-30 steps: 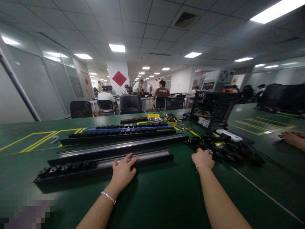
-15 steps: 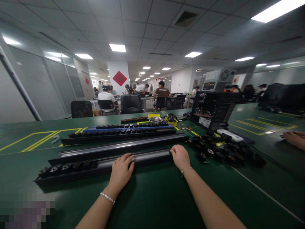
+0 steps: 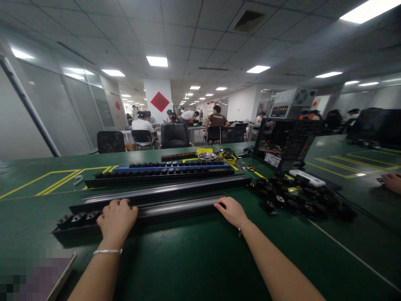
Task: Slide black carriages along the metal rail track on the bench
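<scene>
A long black rail (image 3: 178, 207) with a shiny metal channel lies across the green table in front of me. Small black parts (image 3: 75, 219) with metal tops stand in a row in its left end. My left hand (image 3: 116, 221) is closed over the right part of that row, fingers curled down onto the parts and hiding them. At the rail's right end my right hand (image 3: 232, 212) pinches the edge between thumb and fingers. Just behind lies a second rail (image 3: 169, 187), its channel bare.
Farther back, a blue strip (image 3: 175, 168) carries rows of black parts. A round metal dish (image 3: 206, 156) sits behind it. To the right are a loose pile of black parts (image 3: 300, 198) and an opened computer case (image 3: 282, 144). Another person's hand (image 3: 391, 182) shows at the right edge.
My left hand has slid left along the rail, from the bare channel onto the black parts. My right hand stays at the rail's right end. The view has shifted slightly.
</scene>
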A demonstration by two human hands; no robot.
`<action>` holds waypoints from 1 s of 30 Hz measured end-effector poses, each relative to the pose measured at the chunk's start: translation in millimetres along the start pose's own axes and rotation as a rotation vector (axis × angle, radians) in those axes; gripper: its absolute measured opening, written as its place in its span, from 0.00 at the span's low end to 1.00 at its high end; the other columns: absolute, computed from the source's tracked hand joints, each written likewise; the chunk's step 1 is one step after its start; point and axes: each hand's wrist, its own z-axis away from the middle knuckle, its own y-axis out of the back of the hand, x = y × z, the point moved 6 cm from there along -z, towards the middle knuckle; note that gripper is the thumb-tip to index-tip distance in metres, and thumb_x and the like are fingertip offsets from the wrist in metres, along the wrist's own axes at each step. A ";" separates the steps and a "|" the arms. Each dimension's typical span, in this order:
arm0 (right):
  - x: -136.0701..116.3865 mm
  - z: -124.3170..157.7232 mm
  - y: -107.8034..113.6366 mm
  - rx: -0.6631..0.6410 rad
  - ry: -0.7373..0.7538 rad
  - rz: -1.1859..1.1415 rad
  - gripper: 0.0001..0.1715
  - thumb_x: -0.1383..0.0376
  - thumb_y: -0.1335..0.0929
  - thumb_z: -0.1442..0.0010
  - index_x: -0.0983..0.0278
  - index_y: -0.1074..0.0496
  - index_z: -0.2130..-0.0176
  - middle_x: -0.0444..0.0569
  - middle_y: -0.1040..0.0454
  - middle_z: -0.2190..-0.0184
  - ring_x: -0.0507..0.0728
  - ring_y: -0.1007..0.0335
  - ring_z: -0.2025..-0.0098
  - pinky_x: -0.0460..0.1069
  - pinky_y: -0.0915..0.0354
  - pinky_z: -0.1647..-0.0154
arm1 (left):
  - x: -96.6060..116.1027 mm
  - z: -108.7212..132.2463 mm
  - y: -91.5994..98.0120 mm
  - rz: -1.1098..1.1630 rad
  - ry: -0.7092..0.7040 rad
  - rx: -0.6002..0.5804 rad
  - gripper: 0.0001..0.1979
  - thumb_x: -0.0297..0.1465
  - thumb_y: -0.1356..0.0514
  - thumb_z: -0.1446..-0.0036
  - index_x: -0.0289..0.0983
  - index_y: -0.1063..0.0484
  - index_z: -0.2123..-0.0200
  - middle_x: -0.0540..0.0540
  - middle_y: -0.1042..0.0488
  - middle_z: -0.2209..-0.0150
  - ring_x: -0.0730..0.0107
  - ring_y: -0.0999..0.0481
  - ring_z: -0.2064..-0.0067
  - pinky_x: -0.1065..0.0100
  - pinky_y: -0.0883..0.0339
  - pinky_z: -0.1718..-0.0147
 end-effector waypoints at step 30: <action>-2.5 -0.7 1.1 0.000 -0.014 0.037 0.19 0.54 0.40 0.39 0.62 0.28 0.69 0.47 0.25 0.66 0.55 0.35 0.61 0.48 0.43 0.60 | -26.5 -12.0 -15.1 0.055 0.069 -0.212 0.25 0.36 0.52 0.50 0.31 0.32 0.52 0.27 0.31 0.53 0.43 0.27 0.55 0.53 0.34 0.62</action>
